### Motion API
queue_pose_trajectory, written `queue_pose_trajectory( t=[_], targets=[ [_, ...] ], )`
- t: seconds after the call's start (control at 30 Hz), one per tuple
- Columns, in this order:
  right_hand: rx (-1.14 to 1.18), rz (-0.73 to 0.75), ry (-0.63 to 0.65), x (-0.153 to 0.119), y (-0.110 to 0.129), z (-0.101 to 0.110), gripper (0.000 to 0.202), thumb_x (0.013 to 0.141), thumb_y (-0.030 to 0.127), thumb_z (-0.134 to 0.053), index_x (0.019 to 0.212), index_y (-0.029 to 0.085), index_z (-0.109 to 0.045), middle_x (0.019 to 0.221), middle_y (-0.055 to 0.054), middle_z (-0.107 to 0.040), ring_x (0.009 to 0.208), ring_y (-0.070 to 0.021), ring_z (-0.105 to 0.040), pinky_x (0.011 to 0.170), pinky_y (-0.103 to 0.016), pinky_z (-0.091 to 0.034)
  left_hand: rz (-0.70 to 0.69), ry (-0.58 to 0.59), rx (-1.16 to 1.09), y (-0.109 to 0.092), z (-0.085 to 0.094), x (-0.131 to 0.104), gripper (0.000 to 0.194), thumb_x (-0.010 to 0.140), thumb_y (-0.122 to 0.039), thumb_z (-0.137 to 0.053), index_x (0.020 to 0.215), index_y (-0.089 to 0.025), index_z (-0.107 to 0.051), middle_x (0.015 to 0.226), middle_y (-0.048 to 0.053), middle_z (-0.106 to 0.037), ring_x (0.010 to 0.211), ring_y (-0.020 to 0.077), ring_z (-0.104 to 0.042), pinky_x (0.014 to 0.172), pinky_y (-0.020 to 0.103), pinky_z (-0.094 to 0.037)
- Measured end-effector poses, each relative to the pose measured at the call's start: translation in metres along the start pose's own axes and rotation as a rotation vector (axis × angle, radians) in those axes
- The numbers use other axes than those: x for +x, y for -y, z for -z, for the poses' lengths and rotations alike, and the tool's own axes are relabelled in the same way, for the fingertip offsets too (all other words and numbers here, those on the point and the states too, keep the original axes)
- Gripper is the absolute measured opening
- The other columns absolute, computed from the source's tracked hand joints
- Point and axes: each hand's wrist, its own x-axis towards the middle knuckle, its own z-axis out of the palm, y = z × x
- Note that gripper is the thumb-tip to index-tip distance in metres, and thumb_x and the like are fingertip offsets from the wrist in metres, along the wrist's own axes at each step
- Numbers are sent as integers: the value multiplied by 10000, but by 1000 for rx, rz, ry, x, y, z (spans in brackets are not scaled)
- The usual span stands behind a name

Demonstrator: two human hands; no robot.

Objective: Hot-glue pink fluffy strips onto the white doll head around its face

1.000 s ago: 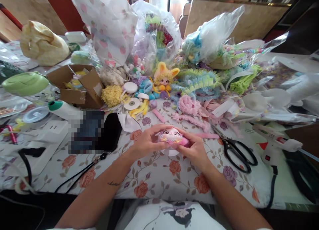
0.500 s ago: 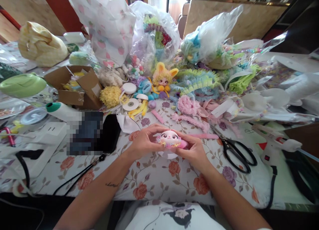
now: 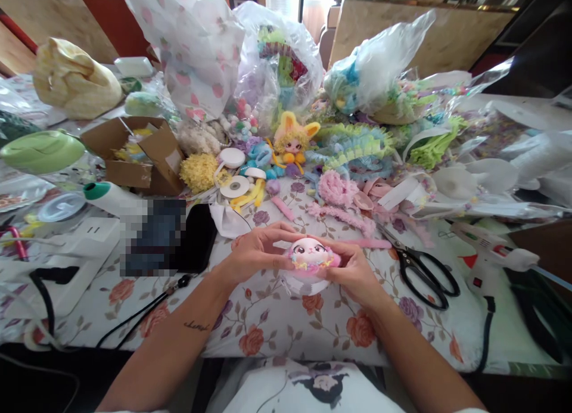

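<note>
L hand (image 3: 257,257) & R hand (image 3: 355,271) part-curled, fingers & thumbs round opp. sides of a doll head (image 3: 309,248), low over the bench (image 3: 279,332) front. Step looks like steadying/adjusting by hand; next move prob. calls for light, even pressure. Face smooth, rounded, white, w/ frilly multicol. trim (image 3: 313,264); pale round piece (image 3: 307,286) just under, material unclear. Beyond: fuzzy pink yarn (image 3: 337,188), flat pink strip (image 3: 370,244), black-handled scissors (image 3: 409,273), hard-looking glue gun (image 3: 482,261).

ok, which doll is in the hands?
The white-faced doll with pastel trim, between the left hand and right hand; the yellow-eared doll sits farther back, untouched.
</note>
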Motion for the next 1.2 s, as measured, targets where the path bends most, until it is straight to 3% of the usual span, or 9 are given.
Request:
queue_pose_trajectory(
  t=[0.23, 0.43, 0.93, 1.0, 1.13, 1.2],
  targets=[
    [-34, 5, -8, -2, 5, -1, 514, 669, 267, -800, 1170, 250, -688, 1098, -44, -718, 981, -254, -643, 803, -318, -516, 54, 80, -118, 1, 4, 2, 335, 731, -236, -738, 1064, -200, -734, 1143, 81, -522, 998, 226, -550, 812, 288, -478],
    [42, -12, 19, -2, 4, -1, 498, 675, 261, -793, 1161, 217, -695, 1057, -52, -728, 906, -232, -654, 766, -310, -517, 36, 62, -142, 7, 4, 3, 301, 743, -181, -718, 1043, -198, -741, 1137, 78, -534, 981, 218, -560, 805, 275, -475],
    [71, -26, 48, 0, -1, 2, 474, 691, 258, -790, 1155, 235, -697, 1061, -34, -726, 916, -213, -649, 754, -286, -517, -10, 26, -47, 8, 0, 2, 305, 752, -279, -730, 1044, -195, -737, 1208, 108, -567, 1048, 269, -577, 829, 325, -492],
    [30, -12, 3, 2, 2, 3, 463, 710, 285, -778, 1162, 240, -690, 1076, -33, -718, 913, -205, -649, 745, -275, -519, -21, -10, 24, 9, -2, 3, 316, 786, -326, -698, 1078, -208, -722, 1271, 108, -562, 1124, 293, -553, 878, 345, -480],
    [-139, -34, -137, 6, 12, 11, 460, 741, 355, -751, 1178, 239, -664, 996, -26, -719, 783, -178, -652, 625, -250, -509, 53, -267, 96, 14, -10, 4, 419, 885, -507, -520, 1222, -282, -626, 1378, 77, -517, 1212, 306, -508, 895, 364, -479],
    [-244, -46, -167, 9, 18, 13, 477, 754, 407, -730, 1186, 224, -647, 991, -37, -709, 781, -187, -648, 606, -255, -503, 54, -276, 93, 16, -13, 3, 526, 860, -558, -527, 1315, -294, -538, 1427, 81, -467, 1231, 323, -490, 864, 362, -496]
  ],
)
